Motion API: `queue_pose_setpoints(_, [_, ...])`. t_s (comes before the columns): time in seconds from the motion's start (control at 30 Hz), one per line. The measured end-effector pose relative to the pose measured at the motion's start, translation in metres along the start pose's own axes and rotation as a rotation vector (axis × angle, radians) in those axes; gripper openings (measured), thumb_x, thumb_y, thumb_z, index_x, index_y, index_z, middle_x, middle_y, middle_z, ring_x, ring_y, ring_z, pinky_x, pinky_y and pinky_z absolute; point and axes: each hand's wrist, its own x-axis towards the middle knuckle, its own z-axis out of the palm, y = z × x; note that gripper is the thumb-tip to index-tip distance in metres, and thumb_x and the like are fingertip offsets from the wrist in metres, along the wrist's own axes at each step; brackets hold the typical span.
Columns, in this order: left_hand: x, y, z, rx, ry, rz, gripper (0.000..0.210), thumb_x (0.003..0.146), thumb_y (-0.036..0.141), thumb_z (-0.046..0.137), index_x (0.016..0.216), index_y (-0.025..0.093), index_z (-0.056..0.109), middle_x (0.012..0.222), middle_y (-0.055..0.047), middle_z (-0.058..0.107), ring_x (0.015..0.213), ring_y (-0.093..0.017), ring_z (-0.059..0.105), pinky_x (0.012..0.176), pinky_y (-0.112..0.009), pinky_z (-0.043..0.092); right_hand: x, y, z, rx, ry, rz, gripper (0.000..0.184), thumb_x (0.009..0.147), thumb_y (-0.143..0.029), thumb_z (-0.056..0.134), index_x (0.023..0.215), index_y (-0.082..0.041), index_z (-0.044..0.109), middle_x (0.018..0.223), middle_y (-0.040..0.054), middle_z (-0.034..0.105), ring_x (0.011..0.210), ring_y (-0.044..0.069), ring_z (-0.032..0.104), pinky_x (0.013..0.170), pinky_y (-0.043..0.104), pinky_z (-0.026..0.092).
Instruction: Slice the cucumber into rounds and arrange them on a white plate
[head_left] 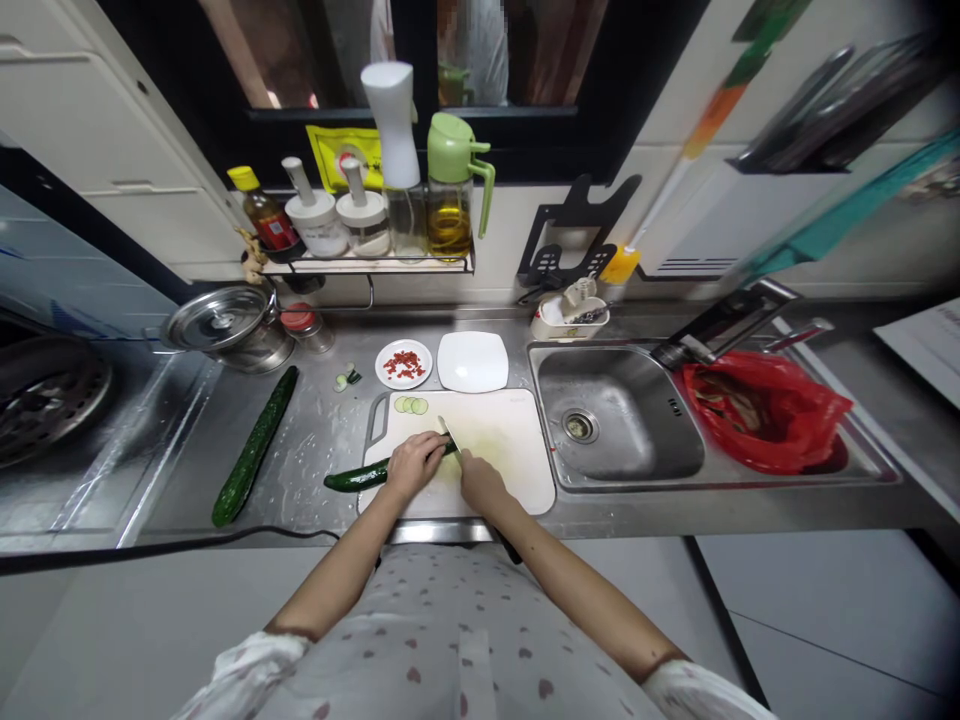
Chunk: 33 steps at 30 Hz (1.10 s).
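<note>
Across the white cutting board [517, 490] lies a dark green cucumber [356, 478], its left end reaching past the board's edge. My left hand [415, 462] is closed over it near its right end. My right hand [480, 484] grips a knife [451, 433], whose blade stands at the cucumber's right end, close to my left fingertips. The knife's handle is mostly hidden by my hand. Several pale cucumber slices [411, 405] rest at the board's upper left. Beyond the board are an empty white square plate [472, 362] and a small plate [382, 368] with chopped red pieces.
A second cucumber [255, 447] lies on the steel counter at left, near a lidded pot [225, 325]. Cucumber trimmings [346, 379] sit behind the board. To the right are the sink [622, 400] and a red plastic bag [765, 420]. A condiment shelf [360, 264] overhangs the back.
</note>
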Motion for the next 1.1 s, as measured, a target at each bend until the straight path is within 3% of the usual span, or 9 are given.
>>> queue_pose_setpoints(1.1, [0.0,0.005,-0.006,-0.003,-0.005,-0.008,0.023,0.091,0.031,0.05,0.106,0.03,0.068,0.107,0.0,0.068,0.097,-0.015,0.062,0.085,-0.027,0.05,0.008,-0.004,0.019,0.007,0.059,0.051,0.033,0.088,-0.005,0.035,0.118,-0.013,0.043,0.1,0.0145,0.065,0.097,0.021,0.063,0.075,0.029,0.043])
